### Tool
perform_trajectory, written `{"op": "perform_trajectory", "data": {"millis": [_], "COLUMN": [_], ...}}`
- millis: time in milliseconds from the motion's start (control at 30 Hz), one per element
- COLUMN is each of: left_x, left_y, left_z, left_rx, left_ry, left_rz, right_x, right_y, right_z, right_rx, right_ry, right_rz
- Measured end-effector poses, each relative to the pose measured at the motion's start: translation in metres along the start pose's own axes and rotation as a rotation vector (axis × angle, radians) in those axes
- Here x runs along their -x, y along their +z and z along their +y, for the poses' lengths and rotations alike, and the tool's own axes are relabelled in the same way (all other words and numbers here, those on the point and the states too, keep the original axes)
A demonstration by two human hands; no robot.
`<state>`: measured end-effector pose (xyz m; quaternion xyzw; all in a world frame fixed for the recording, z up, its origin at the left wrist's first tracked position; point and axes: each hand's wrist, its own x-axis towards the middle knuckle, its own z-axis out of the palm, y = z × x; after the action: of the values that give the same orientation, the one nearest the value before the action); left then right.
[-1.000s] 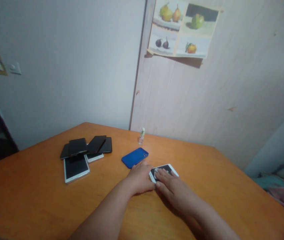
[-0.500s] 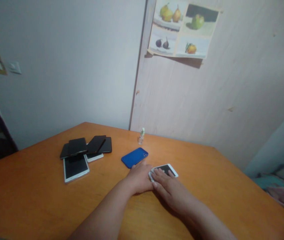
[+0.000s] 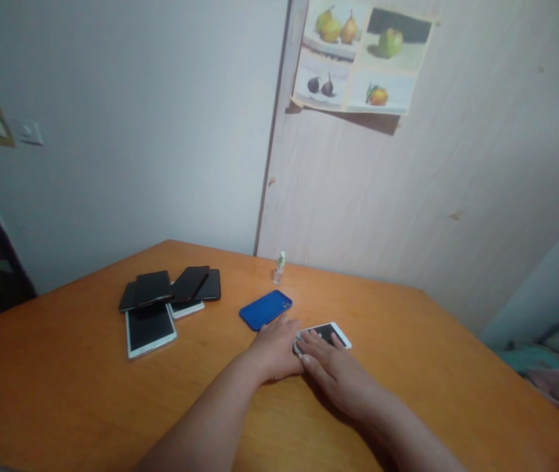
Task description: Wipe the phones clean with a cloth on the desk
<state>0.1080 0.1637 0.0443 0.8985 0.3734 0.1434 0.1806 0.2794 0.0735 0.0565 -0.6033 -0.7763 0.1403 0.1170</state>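
Note:
A white phone (image 3: 341, 335) with a dark screen lies face up on the wooden table. My right hand (image 3: 331, 367) rests flat over its near left part, fingers spread. Something pale and crumpled shows beside those fingertips; I cannot make out what it is. My left hand (image 3: 277, 351) holds the phone's left end, its fingers bent and partly hidden, thumb side close to my right hand. Just beyond my left hand lies a blue phone case (image 3: 264, 309), its camera cutout at the upper right.
A small clear spray bottle (image 3: 278, 269) stands near the back edge. To the left lie a white tablet (image 3: 150, 328) and several dark devices, overlapping, among them a black one (image 3: 154, 287). Behind the orange-brown table (image 3: 63, 373) rises a wall with a fruit poster (image 3: 361, 59).
Both hands keep nearly the same place at the white phone. The whole view has shifted very slightly; the other things on the table have not moved.

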Motion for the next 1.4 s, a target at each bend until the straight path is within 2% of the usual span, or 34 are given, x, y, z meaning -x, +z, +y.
{"op": "perform_trajectory", "data": {"millis": [67, 200, 267, 500, 567, 733, 933, 1000, 1167, 1333, 1400], "left_x": [0.000, 0.001, 0.001, -0.002, -0.002, -0.001, -0.002, -0.002, -0.001, -0.002, -0.002], "left_y": [0.000, 0.001, 0.001, 0.006, 0.006, 0.006, 0.004, 0.005, 0.006, 0.004, 0.005], "left_z": [-0.001, 0.000, 0.001, -0.004, -0.004, -0.002, -0.003, -0.003, 0.000, -0.002, -0.003], "left_rx": [0.004, -0.007, -0.011, 0.017, 0.025, 0.019, 0.034, 0.032, 0.021, 0.040, 0.043], "left_ry": [-0.003, -0.018, -0.020, -0.018, -0.020, -0.033, -0.024, -0.030, -0.040, -0.043, -0.042], "left_rz": [-0.003, -0.008, -0.006, -0.021, -0.019, -0.003, -0.034, -0.027, -0.004, -0.029, -0.024], "right_x": [-0.002, -0.007, -0.008, -0.004, -0.007, -0.013, -0.010, -0.011, -0.014, -0.012, -0.013], "right_y": [0.000, -0.001, -0.002, 0.000, 0.000, 0.000, 0.000, 0.000, 0.000, 0.004, 0.005], "right_z": [0.002, 0.021, 0.024, -0.004, 0.002, 0.020, -0.003, -0.002, 0.013, -0.003, -0.004], "right_rx": [0.001, 0.088, 0.114, -0.013, -0.002, 0.066, 0.002, 0.003, 0.030, -0.030, -0.037], "right_ry": [0.013, 0.217, 0.270, -0.018, 0.016, 0.205, -0.007, 0.011, 0.182, 0.012, -0.006], "right_rz": [0.006, 0.075, 0.097, -0.006, 0.013, 0.075, 0.002, 0.019, 0.083, 0.022, 0.016]}}
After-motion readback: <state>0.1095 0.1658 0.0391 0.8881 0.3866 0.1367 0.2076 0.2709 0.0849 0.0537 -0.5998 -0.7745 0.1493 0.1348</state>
